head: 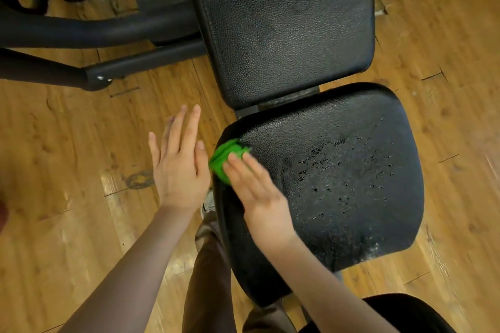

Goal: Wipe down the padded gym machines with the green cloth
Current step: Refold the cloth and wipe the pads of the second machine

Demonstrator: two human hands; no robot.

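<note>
Worn on the head, looking steeply down from close above the black seat pad (338, 184), backrest pad (284, 27) toward twelve o'clock, wooden floor (67, 170) around. Single view; nothing shared.

Both bare forearms reach forward and down from the bottom edge of the view, converging toward the middle. The left hand (180, 162) is held flat, palm down, with its fingers straight and slightly spread, thumb out to the side, holding nothing. The right hand (258, 192) is angled to the upper left, back of the hand up, its straight fingers (240, 167) laid flat and pressing downward.
</note>
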